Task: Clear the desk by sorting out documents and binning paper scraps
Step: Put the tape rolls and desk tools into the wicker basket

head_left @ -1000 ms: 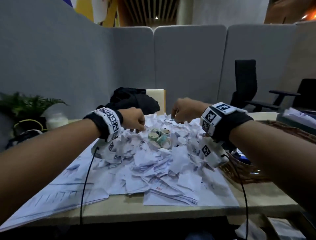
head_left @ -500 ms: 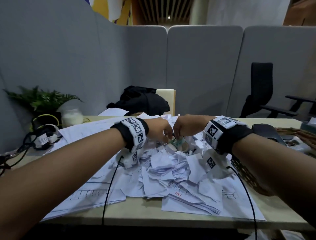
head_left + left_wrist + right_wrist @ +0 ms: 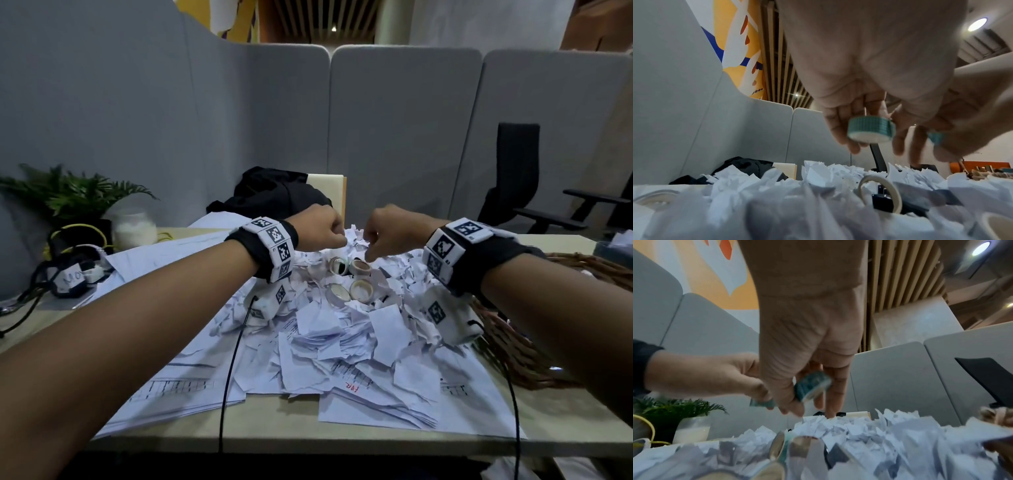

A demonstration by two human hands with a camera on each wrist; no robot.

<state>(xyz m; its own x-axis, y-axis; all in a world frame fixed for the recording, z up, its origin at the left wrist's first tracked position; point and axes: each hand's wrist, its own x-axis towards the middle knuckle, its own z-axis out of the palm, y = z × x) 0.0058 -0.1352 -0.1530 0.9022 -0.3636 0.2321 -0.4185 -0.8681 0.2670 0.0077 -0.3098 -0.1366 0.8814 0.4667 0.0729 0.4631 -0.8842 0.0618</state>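
Note:
A heap of torn white paper scraps (image 3: 342,329) covers printed document sheets (image 3: 178,387) on the desk. Several tape rolls (image 3: 361,291) lie in the heap's middle. My left hand (image 3: 329,231) and right hand (image 3: 380,240) hover close together just above the heap's far side. In the left wrist view my left hand (image 3: 863,139) pinches a teal tape roll (image 3: 871,129). In the right wrist view my right hand (image 3: 813,402) grips another teal tape roll (image 3: 812,386). From the head view both held rolls are hidden behind the knuckles.
A wicker basket (image 3: 513,342) sits at the desk's right under my right forearm. At the left stand a potted plant (image 3: 68,195), a white jar (image 3: 135,229) and tangled cables (image 3: 68,274). A black cloth (image 3: 274,195) lies behind the heap. Grey partitions enclose the desk.
Both hands came together and dipped onto the tape rolls in the heap. They have since risen slightly, each holding a teal roll.

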